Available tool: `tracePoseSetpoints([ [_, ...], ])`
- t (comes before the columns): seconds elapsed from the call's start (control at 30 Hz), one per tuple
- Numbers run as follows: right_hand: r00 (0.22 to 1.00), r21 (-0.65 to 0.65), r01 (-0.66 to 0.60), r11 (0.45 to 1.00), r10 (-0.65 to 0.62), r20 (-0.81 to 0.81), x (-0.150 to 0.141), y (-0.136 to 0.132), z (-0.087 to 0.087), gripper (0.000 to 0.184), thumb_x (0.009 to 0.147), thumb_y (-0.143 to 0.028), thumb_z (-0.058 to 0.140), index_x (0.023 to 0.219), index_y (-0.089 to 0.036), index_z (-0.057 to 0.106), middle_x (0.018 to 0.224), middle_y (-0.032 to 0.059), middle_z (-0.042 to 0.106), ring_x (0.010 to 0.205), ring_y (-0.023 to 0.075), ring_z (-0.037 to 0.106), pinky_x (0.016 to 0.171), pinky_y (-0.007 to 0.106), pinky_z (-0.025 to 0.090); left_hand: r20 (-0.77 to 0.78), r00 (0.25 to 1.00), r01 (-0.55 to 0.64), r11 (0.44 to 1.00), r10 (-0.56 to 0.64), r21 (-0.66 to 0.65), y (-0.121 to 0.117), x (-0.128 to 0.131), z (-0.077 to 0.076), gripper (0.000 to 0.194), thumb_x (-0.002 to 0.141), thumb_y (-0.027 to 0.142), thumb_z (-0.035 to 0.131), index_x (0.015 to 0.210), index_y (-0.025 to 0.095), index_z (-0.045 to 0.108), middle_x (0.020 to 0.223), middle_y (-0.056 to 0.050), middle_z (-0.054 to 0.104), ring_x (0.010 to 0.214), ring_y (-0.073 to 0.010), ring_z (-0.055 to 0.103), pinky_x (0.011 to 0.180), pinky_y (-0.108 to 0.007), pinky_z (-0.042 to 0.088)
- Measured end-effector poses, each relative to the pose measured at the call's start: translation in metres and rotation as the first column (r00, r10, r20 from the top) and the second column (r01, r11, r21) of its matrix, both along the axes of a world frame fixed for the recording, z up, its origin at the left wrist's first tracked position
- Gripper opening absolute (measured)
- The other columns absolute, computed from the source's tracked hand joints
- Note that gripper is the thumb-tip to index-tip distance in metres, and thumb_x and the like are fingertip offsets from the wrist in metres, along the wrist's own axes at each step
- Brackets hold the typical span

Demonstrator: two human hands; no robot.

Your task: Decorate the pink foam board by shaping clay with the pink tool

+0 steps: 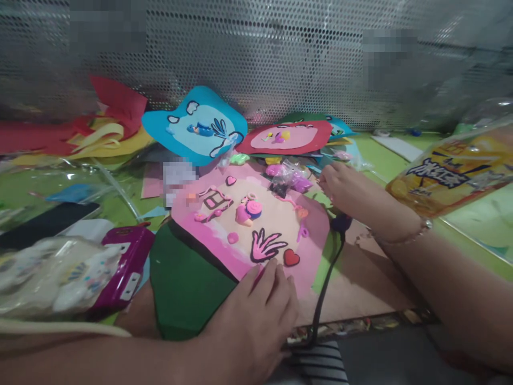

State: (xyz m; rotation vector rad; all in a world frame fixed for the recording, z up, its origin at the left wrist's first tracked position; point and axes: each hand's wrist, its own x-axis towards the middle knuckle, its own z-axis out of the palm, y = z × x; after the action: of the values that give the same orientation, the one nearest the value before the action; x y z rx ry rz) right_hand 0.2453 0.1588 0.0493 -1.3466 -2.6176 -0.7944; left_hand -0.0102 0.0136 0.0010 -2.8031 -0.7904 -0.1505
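A pink paper picture (312,224) lies in front of me, with a snail-like clay figure (249,209), a pink hand shape (266,245) and a red heart (292,258) on it. My left hand (256,310) rests at its near edge, fingers stretched over the paper and holding nothing I can see. Beyond the far right edge, my right hand (340,184) is closed with its fingers bent down, close to small bags of coloured clay (296,176). Whatever its fingertips grip is hidden. Green paper (188,283) sticks out from under the picture at left.
Blue (230,115) and red (320,133) paper pictures lean at the back, before a perforated metal panel (256,59). A drink bottle (449,171) lies at right. On the left are a dark phone (48,224) and a purple-ended pack (124,262). A black cord (326,289) hangs over the near edge.
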Motion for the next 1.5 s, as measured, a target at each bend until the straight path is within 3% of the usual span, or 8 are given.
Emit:
tracePoseSetpoints([
  [0.27,0.989,-0.085,-0.048,0.995,0.035,-0.144,-0.011,-0.002,-0.002,0.014,0.085,-0.01,0.038,0.082,-0.015,0.05,0.074,0.0078,0.055,0.068,0.0202,0.053,0.06,0.031,0.038,-0.018,1.0,0.02,0.999,-0.019,0.029,0.0,-0.003,0.003,0.067,0.084,0.055,0.053,0.128,0.005,0.049,0.128,-0.017,0.053,0.122,-0.0342,0.042,0.097,-0.044,0.031],
  [0.4,0.906,-0.138,-0.19,0.972,0.119,-0.406,-0.025,-0.015,0.011,0.013,0.09,-0.019,0.041,0.09,-0.013,0.053,0.079,0.0083,0.058,0.07,0.018,0.054,0.061,0.03,0.041,-0.021,1.0,-0.003,1.0,0.004,0.026,-0.002,-0.001,0.006,0.065,0.083,0.051,0.056,0.127,0.004,0.051,0.132,-0.016,0.05,0.121,-0.0333,0.043,0.098,-0.043,0.03],
  [0.57,0.633,-0.355,-0.548,0.758,0.098,-0.768,-0.046,-0.038,0.014,0.01,0.089,-0.02,0.052,0.098,-0.016,0.055,0.095,0.0055,0.063,0.084,0.014,0.061,0.072,0.025,0.048,0.012,0.999,-0.046,0.999,0.046,0.016,-0.002,-0.001,0.005,0.06,0.086,0.052,0.05,0.124,0.005,0.053,0.128,-0.016,0.053,0.118,-0.0316,0.045,0.097,-0.041,0.029],
  [0.7,0.621,-0.451,-0.663,0.597,0.104,-0.777,-0.056,-0.044,0.004,0.009,0.09,-0.022,0.053,0.096,-0.015,0.054,0.09,0.0051,0.063,0.079,0.0115,0.06,0.07,0.022,0.048,0.074,0.996,-0.049,0.998,0.047,0.026,-0.002,-0.002,0.0,0.055,0.085,0.044,0.047,0.124,0.005,0.051,0.129,-0.017,0.053,0.119,-0.0313,0.045,0.099,-0.041,0.025],
  [0.83,0.528,-0.494,-0.756,0.429,-0.047,-0.848,-0.057,-0.044,-0.003,0.009,0.095,-0.024,0.047,0.096,-0.015,0.048,0.085,0.0035,0.055,0.071,0.0085,0.055,0.065,0.021,0.048,0.077,0.996,-0.049,0.999,0.048,0.02,-0.002,-0.002,-0.001,0.054,0.087,0.044,0.042,0.124,0.005,0.05,0.129,-0.017,0.053,0.119,-0.0315,0.044,0.1,-0.041,0.024],
  [0.97,0.484,-0.508,-0.774,0.379,-0.164,-0.86,-0.056,-0.043,-0.003,0.007,0.094,-0.022,0.048,0.096,-0.015,0.047,0.084,0.003,0.052,0.071,0.009,0.053,0.064,0.021,0.047,0.081,0.995,-0.053,0.998,0.052,0.015,-0.001,-0.002,-0.001,0.047,0.088,0.035,0.038,0.123,0.006,0.049,0.13,-0.017,0.052,0.12,-0.0315,0.044,0.1,-0.041,0.023],
  [1.17,0.555,-0.589,-0.75,0.302,-0.2,-0.808,-0.057,-0.041,0.001,0.004,0.089,-0.016,0.053,0.088,-0.013,0.054,0.078,0.0034,0.059,0.068,0.0096,0.057,0.059,0.02,0.046,0.079,0.994,-0.07,0.998,0.069,0.008,-0.003,-0.002,-0.002,0.051,0.088,0.036,0.039,0.127,0.004,0.047,0.134,-0.019,0.048,0.124,-0.0329,0.041,0.102,-0.042,0.022],
  [1.5,0.47,-0.596,-0.769,0.23,-0.429,-0.771,-0.054,-0.036,0.002,0.004,0.087,-0.014,0.056,0.083,-0.015,0.055,0.076,0.0039,0.067,0.072,0.0135,0.066,0.073,0.03,0.056,0.062,0.99,-0.121,0.992,0.123,-0.035,-0.004,0.003,0.002,0.046,0.087,0.029,0.04,0.125,0.004,0.046,0.135,-0.021,0.048,0.128,-0.0323,0.041,0.105,-0.042,0.019],
])
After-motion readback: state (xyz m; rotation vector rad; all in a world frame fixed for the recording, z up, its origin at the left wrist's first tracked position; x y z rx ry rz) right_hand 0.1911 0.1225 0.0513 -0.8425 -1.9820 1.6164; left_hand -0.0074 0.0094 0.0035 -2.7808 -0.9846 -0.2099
